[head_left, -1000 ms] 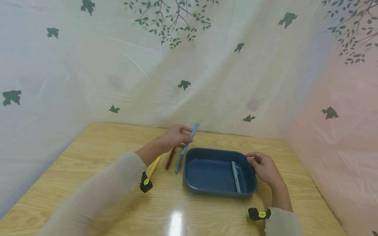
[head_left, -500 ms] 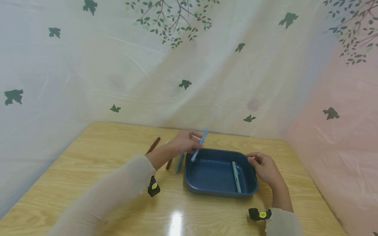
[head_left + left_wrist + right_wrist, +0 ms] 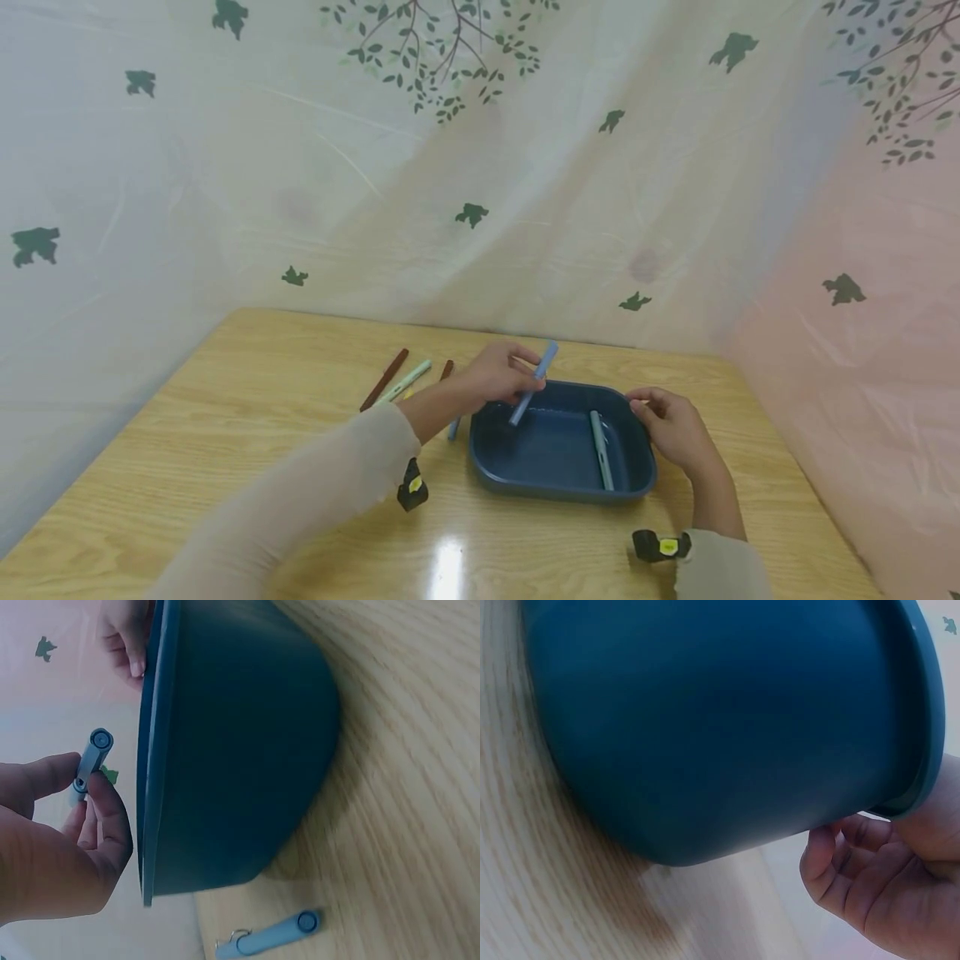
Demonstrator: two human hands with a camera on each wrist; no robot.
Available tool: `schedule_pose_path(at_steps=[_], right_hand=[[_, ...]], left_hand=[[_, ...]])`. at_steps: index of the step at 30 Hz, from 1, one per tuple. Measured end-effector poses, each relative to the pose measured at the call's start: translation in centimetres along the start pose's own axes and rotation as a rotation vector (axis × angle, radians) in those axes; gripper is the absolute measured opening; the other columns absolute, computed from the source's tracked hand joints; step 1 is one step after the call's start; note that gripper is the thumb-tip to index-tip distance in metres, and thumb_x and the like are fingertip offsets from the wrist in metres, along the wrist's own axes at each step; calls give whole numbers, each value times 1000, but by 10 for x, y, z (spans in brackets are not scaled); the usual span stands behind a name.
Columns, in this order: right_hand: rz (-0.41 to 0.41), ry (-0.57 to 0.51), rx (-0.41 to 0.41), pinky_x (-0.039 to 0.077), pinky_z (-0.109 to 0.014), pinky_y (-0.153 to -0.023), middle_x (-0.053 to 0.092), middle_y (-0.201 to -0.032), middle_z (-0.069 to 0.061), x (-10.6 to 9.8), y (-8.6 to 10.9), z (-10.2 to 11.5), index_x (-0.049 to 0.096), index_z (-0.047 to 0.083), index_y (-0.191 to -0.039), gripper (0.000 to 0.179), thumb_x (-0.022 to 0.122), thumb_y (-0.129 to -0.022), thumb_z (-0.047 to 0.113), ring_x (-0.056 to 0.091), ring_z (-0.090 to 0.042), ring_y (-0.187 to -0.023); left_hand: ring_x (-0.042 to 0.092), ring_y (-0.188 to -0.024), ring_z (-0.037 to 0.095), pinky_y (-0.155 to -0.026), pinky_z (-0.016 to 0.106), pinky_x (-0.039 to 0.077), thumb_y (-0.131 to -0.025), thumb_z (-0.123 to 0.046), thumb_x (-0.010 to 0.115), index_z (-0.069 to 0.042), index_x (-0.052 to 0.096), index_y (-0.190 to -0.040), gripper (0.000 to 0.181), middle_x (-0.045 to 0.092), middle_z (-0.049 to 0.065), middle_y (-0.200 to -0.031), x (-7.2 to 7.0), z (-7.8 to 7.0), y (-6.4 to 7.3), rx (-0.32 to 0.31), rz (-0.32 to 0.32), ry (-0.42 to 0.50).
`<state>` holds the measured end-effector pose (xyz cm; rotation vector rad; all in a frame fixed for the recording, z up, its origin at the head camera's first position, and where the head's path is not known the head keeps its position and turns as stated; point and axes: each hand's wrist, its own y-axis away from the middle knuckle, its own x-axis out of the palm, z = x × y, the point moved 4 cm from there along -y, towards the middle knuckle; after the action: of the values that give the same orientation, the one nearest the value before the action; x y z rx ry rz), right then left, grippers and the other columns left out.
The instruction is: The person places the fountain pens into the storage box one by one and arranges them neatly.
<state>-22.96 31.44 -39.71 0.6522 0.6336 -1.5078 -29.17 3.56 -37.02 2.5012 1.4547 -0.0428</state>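
My left hand (image 3: 501, 373) pinches a light blue pen (image 3: 546, 358) between thumb and fingers, tilted over the back left of a dark blue basin (image 3: 555, 493). In the left wrist view the held pen (image 3: 93, 756) is above the basin's rim, apart from it. My right hand (image 3: 671, 427) grips the rim at the basin's back right corner; in the right wrist view its curled fingers (image 3: 819, 862) lie against the wall below the rim. Inside the basin, towards the right, lies a grey-green pen (image 3: 602, 450).
Left of the basin lie a dark red pen (image 3: 385, 379), a pale green pen (image 3: 407, 381), another dark red pen (image 3: 447, 367) and a blue pen (image 3: 453, 429), partly covered by my left arm. A bit of yellow shows there. A printed curtain (image 3: 360, 208) hangs behind the table.
My left hand has carried the light blue pen rightward from above the loose pens to over the basin, and slightly lower. My right hand has stayed on the rim.
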Motion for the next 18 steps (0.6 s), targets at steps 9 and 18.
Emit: schedule_pose_path(at_steps=[9,18], right_hand=[[0,-9,-15,52,-30,-65,68,-104,-15,-1,3,2,64,2,-129,30,52,-109,20,58,-24,-86],[-2,-11,-19,52,-30,-64,68,-103,-15,0,3,0,65,2,-129,30,52,-109,21,58,-24,-84]], left_hand=[[70,-92,25,-73,37,60,-92,-7,75,-6,64,-126,35,74,7,-103,20,7,-3,-3,18,-10],[66,-81,16,-62,29,56,-90,-4,76,-5,67,-120,32,75,6,-95,40,14,-6,-13,8,-15]])
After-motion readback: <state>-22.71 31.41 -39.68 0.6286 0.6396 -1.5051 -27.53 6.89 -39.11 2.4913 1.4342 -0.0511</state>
